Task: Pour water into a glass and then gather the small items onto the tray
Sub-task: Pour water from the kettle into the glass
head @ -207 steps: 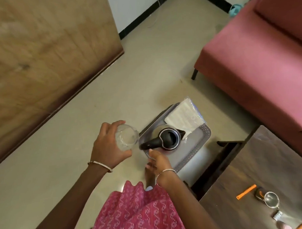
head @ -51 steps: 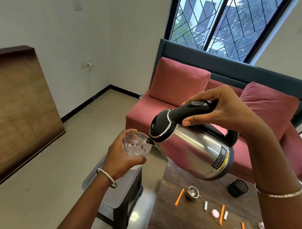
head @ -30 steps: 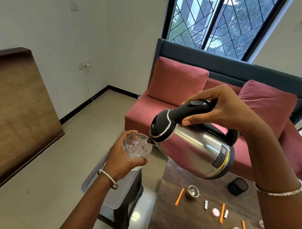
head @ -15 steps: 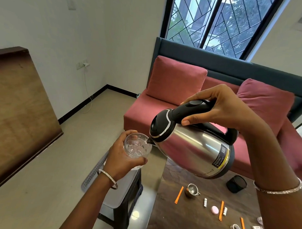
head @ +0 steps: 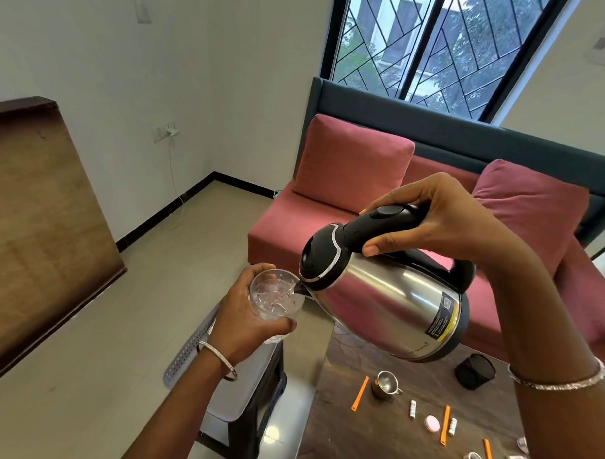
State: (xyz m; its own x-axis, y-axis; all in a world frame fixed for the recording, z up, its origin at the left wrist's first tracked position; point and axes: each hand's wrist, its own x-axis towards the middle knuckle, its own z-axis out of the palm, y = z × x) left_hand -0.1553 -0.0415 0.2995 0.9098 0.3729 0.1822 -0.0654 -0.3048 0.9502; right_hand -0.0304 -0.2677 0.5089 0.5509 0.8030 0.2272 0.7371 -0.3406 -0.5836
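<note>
Currently the right hand (head: 442,224) grips the kettle (head: 387,301) handle at centre frame, its spout at the rim of the glass (head: 274,297), which the left hand (head: 246,323) clasps just left. Tilting further would likely overflow the glass onto the tray (head: 187,352) below.

Pink sofa (head: 351,169) below barred window (head: 438,45); wooden board (head: 36,237) at left.

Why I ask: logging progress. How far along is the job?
Done: nothing yet. In hand: the right hand tilts the steel kettle with black handle, spout at the clear glass held by the left hand; water is in it. Left: the orange sticks and small metal cup lie on the dark table, not on the grey perforated tray.
</note>
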